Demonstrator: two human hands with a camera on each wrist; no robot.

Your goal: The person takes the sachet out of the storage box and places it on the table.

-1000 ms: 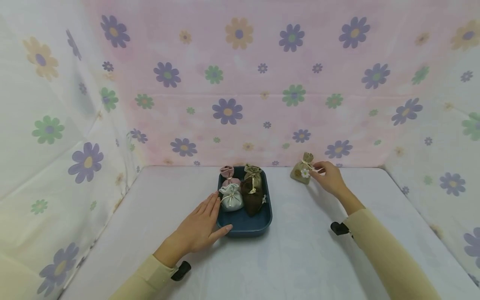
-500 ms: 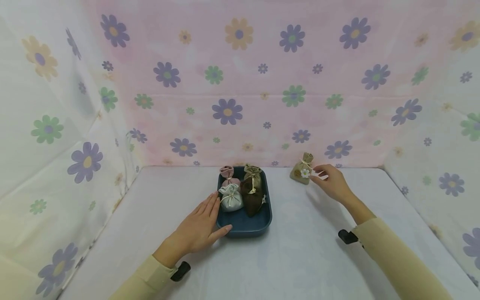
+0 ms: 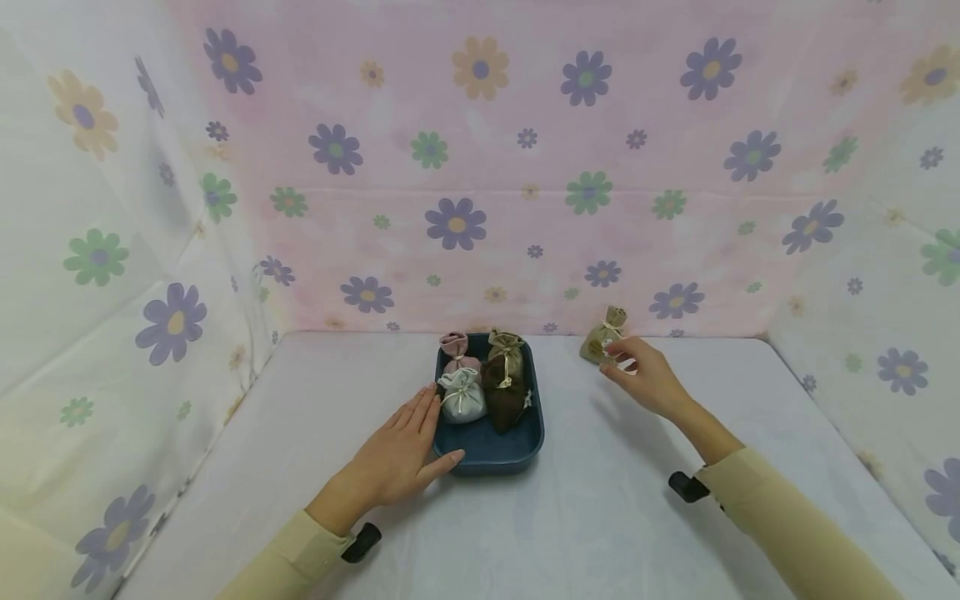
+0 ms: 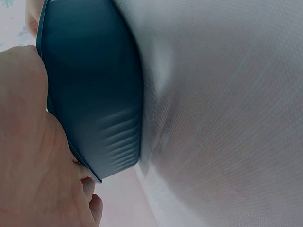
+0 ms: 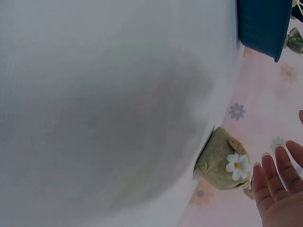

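My left hand (image 3: 397, 454) rests along the left rim of a dark blue tray (image 3: 491, 457), its fingers straight and its thumb over the front-left corner; the left wrist view shows the palm over the tray wall (image 4: 94, 71). Inside sit a pink pouch (image 3: 460, 357), a pale silvery pouch (image 3: 463, 398), an olive pouch (image 3: 507, 350) and a dark brown pouch (image 3: 504, 404). To the right, an olive drawstring pouch (image 3: 596, 340) with a white flower stands on the table. My right hand (image 3: 648, 379) overlaps it; in the right wrist view the loosely extended fingers (image 5: 285, 165) are beside the pouch (image 5: 222, 161), holding nothing.
The table (image 3: 570, 517) has a white cover. A pink floral cloth (image 3: 487, 267) hangs behind it, and white floral cloths (image 3: 112, 333) close off both sides. Each wrist carries a small black device (image 3: 362, 543) at the sleeve.
My right hand has drawn back slightly from the olive pouch's side, then moved left and in front of it. The pouch stays in place. My left hand and the tray have not moved.
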